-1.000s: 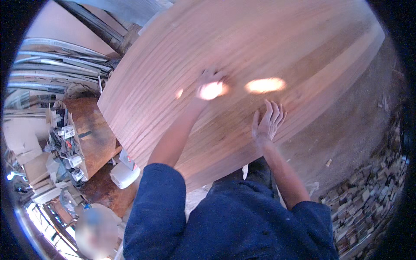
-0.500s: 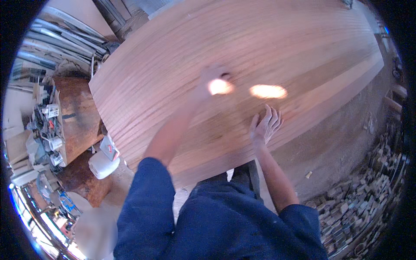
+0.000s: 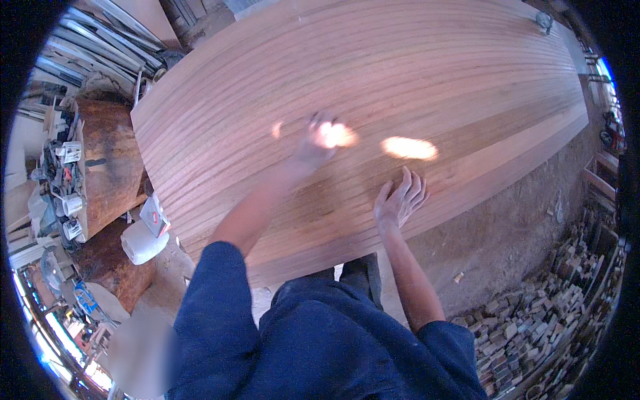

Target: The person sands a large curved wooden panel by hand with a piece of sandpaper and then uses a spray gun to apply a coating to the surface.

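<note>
A large wooden panel (image 3: pixel 267 87) with long dark grain lines spreads out in front of me. My left hand (image 3: pixel 319 145) is over the middle of the panel, smeared by motion, and a bright patch of light falls across its fingers. Whether anything is under or in that hand I cannot make out. My right hand (image 3: pixel 401 202) rests on the panel near its close edge, with fingers stretched out and apart and nothing in them. Another glaring light patch lies on the wood just beyond the right fingertips.
A small greyish bundle (image 3: pixel 544 23) sits at the panel's far right corner. To the left stand a brown wooden surface (image 3: pixel 110 167), a white plastic container (image 3: pixel 143 243) and stacked long strips (image 3: pixel 100 40). A heap of wood offcuts (image 3: pixel 527 333) covers the lower right floor.
My left hand has shifted slightly left and nearer to me over the panel. My right hand stays on the wood. The whole view has moved a little, showing more of the greyish bundle.
</note>
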Tool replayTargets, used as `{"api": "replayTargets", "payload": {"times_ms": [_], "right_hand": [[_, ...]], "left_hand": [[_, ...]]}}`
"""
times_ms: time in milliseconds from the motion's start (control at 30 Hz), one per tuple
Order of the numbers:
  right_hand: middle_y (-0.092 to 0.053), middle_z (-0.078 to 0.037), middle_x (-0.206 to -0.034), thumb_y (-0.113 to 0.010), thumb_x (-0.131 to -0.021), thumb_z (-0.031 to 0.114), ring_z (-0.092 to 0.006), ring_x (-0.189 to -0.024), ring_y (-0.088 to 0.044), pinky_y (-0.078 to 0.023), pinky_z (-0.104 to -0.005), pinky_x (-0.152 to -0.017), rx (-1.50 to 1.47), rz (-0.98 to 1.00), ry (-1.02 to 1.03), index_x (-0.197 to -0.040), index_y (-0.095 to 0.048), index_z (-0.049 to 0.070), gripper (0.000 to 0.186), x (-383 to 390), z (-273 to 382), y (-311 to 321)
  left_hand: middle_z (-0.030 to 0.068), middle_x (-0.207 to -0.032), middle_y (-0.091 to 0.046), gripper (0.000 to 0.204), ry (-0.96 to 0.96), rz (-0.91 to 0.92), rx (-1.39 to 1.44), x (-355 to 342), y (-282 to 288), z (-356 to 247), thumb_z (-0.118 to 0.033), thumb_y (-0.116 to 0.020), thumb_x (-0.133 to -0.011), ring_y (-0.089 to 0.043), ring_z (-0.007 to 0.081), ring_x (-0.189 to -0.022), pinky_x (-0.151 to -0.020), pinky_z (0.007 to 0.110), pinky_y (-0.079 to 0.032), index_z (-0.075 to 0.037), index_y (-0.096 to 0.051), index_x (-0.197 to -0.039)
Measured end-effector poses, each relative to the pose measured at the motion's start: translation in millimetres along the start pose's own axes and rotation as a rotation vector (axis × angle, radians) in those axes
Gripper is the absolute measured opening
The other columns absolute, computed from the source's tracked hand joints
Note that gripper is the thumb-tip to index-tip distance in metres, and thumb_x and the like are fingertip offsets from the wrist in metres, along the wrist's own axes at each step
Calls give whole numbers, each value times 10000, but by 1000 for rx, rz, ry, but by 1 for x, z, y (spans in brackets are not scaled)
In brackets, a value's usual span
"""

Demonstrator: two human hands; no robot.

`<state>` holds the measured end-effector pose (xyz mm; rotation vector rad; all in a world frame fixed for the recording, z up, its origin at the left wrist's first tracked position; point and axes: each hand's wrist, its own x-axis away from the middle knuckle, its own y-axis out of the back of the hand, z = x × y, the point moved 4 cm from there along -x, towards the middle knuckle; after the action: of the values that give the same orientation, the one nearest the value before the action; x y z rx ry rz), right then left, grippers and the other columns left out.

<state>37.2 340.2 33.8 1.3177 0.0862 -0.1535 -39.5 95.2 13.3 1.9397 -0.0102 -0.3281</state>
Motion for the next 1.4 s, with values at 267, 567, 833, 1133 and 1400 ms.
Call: {"api": "replayTargets", "payload": {"times_ms": [267, 567, 833, 1133, 1400], "right_hand": [[-407, -148, -1395, -627, -892, 263, -402, -1411, -257, -133, -633, -1184, 13, 27, -12, -1416, -423, 105, 584, -1, -5, -4], [-439, -157, -1367, -637, -895, 263, -419, -1391, -310, -163, -637, -1169, -116, -43, 50, -1389, -459, 96, 552, 5, -11, -2], [-440, -159, -1354, -634, -883, 226, -408, -1379, -297, -143, -634, -1167, -54, 11, 42, -1387, -436, 76, 562, -5, 3, 10], [-409, -152, -1370, -621, -905, 230, -413, -1384, -266, -123, -642, -1167, -94, 52, 81, -1390, -418, 80, 547, -2, 3, 7], [-374, -149, -1428, -645, -900, 263, -418, -1429, -201, -64, -671, -1147, -225, 205, 68, -1427, -396, 97, 606, -8, -22, 14]], "left_hand": [[125, -1013, -629, 244, -17, 6, 106, 18, 4, 20, -169, -633, -797, -591, 314, -1034, -877, 469, -459, -91, -670, -1026], [158, -1195, -603, 339, 97, 126, 84, -30, -32, -25, -160, -590, -866, -567, 339, -1118, -1023, 466, -420, -67, -623, -1190], [105, -933, -610, 173, 43, -166, 88, 48, 19, 19, -67, -646, -813, -601, 333, -911, -822, 450, -482, -88, -662, -984], [189, -1259, -609, 409, -54, 145, 16, -174, -77, -122, -118, -568, -864, -547, 341, -1197, -1053, 479, -432, -90, -616, -1270], [127, -1117, -657, 275, 134, -88, -135, -35, -42, -51, -128, -597, -867, -633, 370, -1010, -975, 495, -489, -131, -675, -1130]]}}
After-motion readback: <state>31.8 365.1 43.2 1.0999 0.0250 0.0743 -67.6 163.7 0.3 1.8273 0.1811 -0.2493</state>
